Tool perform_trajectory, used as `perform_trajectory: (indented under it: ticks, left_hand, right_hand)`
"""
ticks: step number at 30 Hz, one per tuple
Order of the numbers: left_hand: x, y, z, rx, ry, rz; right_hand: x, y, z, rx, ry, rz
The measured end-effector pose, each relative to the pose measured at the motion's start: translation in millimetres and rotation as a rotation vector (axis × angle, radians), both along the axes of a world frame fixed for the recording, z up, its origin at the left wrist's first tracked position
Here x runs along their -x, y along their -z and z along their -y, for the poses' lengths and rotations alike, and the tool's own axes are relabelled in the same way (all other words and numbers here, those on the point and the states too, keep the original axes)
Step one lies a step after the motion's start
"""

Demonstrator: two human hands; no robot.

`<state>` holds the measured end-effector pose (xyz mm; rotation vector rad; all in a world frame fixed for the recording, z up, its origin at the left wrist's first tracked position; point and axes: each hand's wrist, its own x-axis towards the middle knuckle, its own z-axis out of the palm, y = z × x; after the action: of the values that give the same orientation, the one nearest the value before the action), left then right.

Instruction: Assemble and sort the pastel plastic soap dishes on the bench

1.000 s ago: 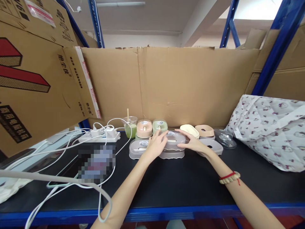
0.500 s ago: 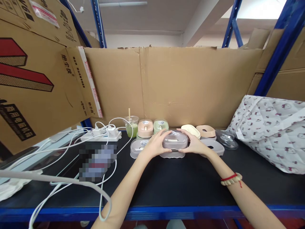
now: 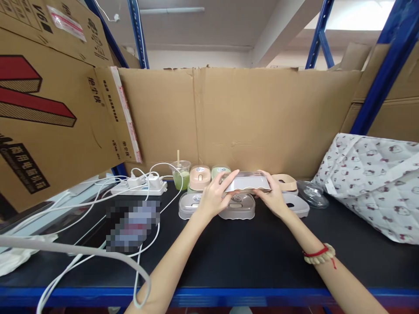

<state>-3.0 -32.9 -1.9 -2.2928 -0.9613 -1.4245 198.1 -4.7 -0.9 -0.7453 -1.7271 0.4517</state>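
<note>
Between both hands a grey box with a clear cover (image 3: 248, 182) is held up and tilted, its pale underside showing. My left hand (image 3: 216, 194) grips its left end, and my right hand (image 3: 272, 195) grips its right end. Below it, another grey box with a clear lid (image 3: 238, 209) rests on the black surface. To the left stand a clear-lidded grey box (image 3: 187, 207), a pink box (image 3: 200, 176) and a green box (image 3: 218, 171). On the right lie a grey lid-like piece with an opening (image 3: 297, 205) and a peach piece (image 3: 285, 180).
A clear plastic cover (image 3: 313, 195) lies beside a patterned quilted bag (image 3: 376, 187) at the right. A cup of green drink (image 3: 181, 179), a power strip (image 3: 152, 188) and looping white cables are at the left. Cardboard (image 3: 248, 117) walls the back.
Both hands have raised the grey box off the lower one and tipped it, so its underside now faces me. The lower grey box has come into fuller view.
</note>
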Motion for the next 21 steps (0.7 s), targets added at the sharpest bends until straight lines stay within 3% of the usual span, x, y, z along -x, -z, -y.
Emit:
perform_trajectory:
  ticks: [11, 17, 21]
  left_hand:
    - [-1, -1.9, 0, 0.05, 0.014, 0.029]
    - [3, 4.5, -6, 0.131, -0.051, -0.157]
    - [1, 8.6, -5, 0.223, -0.053, -0.226]
  right_hand:
    - [1, -1.9, 0, 0.196, -0.047, -0.034]
    - [-4, 0.6, 2, 0.149, -0.137, 0.233]
    - [-5, 8.2, -5, 0.116, -0.127, 0.257]
